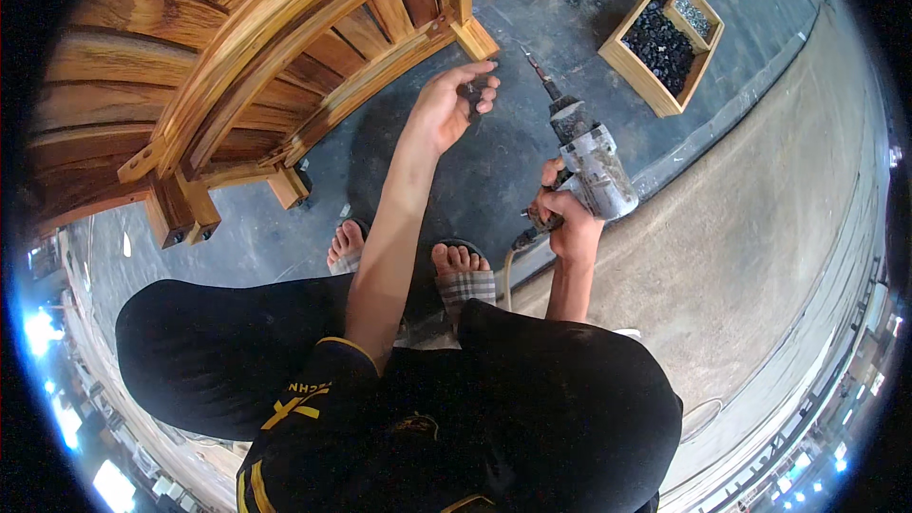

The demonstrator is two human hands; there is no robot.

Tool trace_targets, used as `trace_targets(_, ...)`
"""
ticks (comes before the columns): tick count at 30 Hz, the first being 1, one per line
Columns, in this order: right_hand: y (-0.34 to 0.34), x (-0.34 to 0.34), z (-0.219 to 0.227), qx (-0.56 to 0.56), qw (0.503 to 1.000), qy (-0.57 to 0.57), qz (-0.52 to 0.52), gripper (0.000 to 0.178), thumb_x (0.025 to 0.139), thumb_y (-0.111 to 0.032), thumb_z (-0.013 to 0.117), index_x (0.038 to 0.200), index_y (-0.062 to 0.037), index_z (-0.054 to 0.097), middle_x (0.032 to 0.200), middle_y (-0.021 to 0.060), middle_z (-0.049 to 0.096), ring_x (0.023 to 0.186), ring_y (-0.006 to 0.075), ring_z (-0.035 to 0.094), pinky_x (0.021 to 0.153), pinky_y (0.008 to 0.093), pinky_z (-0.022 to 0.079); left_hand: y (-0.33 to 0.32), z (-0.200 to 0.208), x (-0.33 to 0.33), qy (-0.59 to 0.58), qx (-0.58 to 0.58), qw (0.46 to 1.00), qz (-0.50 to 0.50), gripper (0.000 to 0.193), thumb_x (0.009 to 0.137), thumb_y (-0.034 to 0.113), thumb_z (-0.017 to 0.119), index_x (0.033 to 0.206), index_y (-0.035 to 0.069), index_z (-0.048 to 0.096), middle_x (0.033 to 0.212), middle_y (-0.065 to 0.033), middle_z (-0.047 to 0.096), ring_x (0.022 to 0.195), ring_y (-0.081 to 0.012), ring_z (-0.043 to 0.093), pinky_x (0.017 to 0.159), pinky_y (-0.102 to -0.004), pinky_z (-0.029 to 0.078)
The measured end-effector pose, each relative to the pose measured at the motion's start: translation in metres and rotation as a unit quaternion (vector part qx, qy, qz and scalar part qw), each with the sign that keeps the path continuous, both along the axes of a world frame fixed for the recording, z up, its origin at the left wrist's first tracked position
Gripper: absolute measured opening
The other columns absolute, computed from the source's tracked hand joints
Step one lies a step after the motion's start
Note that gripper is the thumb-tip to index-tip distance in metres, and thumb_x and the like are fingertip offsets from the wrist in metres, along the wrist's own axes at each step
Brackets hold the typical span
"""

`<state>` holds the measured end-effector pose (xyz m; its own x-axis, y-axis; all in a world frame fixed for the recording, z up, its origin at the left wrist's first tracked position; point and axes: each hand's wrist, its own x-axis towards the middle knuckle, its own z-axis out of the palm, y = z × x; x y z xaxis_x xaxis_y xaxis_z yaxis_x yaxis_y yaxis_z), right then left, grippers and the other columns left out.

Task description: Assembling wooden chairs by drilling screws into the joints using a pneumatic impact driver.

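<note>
Furniture (217, 59) left; drill (597, 171) right

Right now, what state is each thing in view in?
Left hand, fingers curled around small black pieces
Right hand, closed on the power driver
Slatted wooden frame, joined together, unheld
Power driver, held clear of the frame; running or not, unclear
Box, open-topped, holding black parts and silver parts
Sandals, worn

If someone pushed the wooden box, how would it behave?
The wooden box should probably stay stiff, given its plank walls. Its black pieces look loose, so they might shift. Its broad, low shape suggests sliding rather than tipping.
</note>
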<state>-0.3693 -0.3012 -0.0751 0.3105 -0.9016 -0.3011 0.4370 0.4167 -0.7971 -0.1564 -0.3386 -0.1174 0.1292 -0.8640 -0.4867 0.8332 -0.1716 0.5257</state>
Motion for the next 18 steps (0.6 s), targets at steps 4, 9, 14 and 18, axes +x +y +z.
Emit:
trace_targets(4, 0.003, -0.007, -0.006, -0.003, 0.999, 0.042, 0.025, 0.029, 0.063, 0.008, 0.056, 0.091, 0.0026, 0.057, 0.082, 0.0079, 0.057, 0.052, 0.0140, 0.049, 0.048, 0.0270, 0.040, 0.004, 0.000, 0.005, 0.020, -0.042, 0.999, -0.026, 0.026, 0.097, 0.010, 0.041, 0.107, -0.010, 0.054, 0.083, -0.0107, 0.056, 0.067, -0.0153, 0.050, 0.055, -0.0272, 0.042)
trace_targets(9, 0.007, -0.006, -0.009, -0.018, 0.997, 0.058, 0.037, 0.034, 0.062, 0.006, 0.056, 0.096, 0.0030, 0.057, 0.078, 0.0074, 0.058, 0.050, 0.0148, 0.049, 0.047, 0.0270, 0.038, 0.006, -0.019, 0.005, 0.071, -0.049, 0.996, -0.016, 0.027, 0.097, 0.014, 0.043, 0.106, -0.008, 0.055, 0.081, -0.0101, 0.055, 0.067, -0.0146, 0.049, 0.054, -0.0258, 0.041)
trace_targets(14, 0.008, -0.008, -0.008, -0.004, 0.996, 0.073, 0.054, 0.031, 0.063, 0.009, 0.055, 0.093, 0.0026, 0.057, 0.079, 0.0073, 0.058, 0.052, 0.0132, 0.050, 0.047, 0.0264, 0.040, 0.006, -0.013, 0.004, 0.105, -0.065, 0.992, -0.007, 0.026, 0.097, 0.015, 0.045, 0.107, -0.007, 0.055, 0.081, -0.0102, 0.056, 0.065, -0.0144, 0.049, 0.053, -0.0255, 0.040)
trace_targets(18, 0.008, -0.008, -0.007, -0.021, 0.995, 0.086, 0.055, 0.029, 0.064, 0.007, 0.054, 0.092, 0.0023, 0.057, 0.078, 0.0072, 0.056, 0.051, 0.0132, 0.048, 0.047, 0.0266, 0.039, 0.003, 0.000, 0.001, 0.024, -0.015, 1.000, -0.002, 0.028, 0.097, 0.018, 0.047, 0.107, -0.007, 0.056, 0.082, -0.0116, 0.059, 0.064, -0.0137, 0.049, 0.051, -0.0238, 0.039)
